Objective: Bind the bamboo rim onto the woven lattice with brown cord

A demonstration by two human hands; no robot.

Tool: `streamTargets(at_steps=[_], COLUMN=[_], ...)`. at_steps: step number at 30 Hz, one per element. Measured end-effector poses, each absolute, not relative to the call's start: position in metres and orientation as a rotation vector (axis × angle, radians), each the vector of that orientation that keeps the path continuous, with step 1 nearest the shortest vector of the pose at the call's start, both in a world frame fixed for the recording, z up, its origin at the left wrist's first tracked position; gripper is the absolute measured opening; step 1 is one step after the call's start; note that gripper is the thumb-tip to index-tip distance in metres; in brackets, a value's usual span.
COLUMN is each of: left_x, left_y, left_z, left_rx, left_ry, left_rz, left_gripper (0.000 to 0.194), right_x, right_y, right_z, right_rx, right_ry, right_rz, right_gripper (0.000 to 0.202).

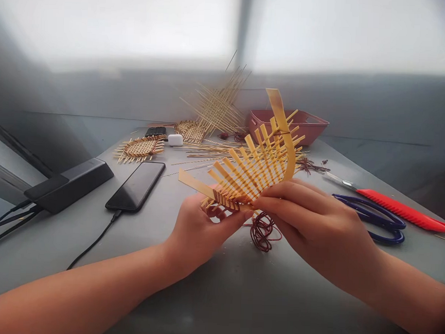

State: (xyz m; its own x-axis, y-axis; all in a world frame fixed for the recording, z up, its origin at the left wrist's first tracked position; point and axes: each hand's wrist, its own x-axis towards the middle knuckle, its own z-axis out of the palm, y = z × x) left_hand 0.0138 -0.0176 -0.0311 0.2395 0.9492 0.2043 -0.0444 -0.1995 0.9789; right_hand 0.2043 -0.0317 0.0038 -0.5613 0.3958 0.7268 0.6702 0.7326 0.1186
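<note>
Both hands hold up a small woven bamboo piece (pixel 261 171) with strip ends sticking out around its edge. My left hand (pixel 207 230) is closed on its lower left rim, where dark brown cord wraps a flat bamboo strip (pixel 194 183). Close by on the other side, my right hand (pixel 315 224) pinches the lower edge; its fingertips partly cover the weave. A wide strip end (pixel 277 108) curves up on the far side, tied there with cord. Beneath the piece hangs a looped bundle of dark brown cord (pixel 263 232).
Blue-handled scissors (pixel 369 206) and a red utility knife (pixel 403 208) lie at right. A phone (pixel 137 186) with cable and a black power strip (pixel 70 183) sit left. Behind are woven pieces (pixel 145 147), loose bamboo sticks (pixel 204 152), a white case (pixel 176 139) and a pink basket (pixel 311 124).
</note>
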Motion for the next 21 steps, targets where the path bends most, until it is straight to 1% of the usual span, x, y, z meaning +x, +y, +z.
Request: streamTargets(at_steps=[8,14,21], left_x=[0.0135,0.0135,0.0145], left_y=[-0.0173,-0.0176,-0.0155], left_z=[-0.0334,-0.034,-0.0329], left_rx=[1.478,1.489,1.522], left_ry=[0.872,0.895,0.805], left_rz=[1.179,1.157,1.262], left_gripper=[0.019,0.02,0.017], right_x=[0.2049,0.2056,0.2055], right_y=[-0.0333,-0.0335,-0.0355], right_z=[0.0069,0.0073,0.0051], right_rx=[-0.774,-0.761,-0.764], right_ry=[-2.271,-2.322,-2.326], right_rz=[-0.596,-0.571,-0.537], right_gripper=[0.02,0.023,0.023])
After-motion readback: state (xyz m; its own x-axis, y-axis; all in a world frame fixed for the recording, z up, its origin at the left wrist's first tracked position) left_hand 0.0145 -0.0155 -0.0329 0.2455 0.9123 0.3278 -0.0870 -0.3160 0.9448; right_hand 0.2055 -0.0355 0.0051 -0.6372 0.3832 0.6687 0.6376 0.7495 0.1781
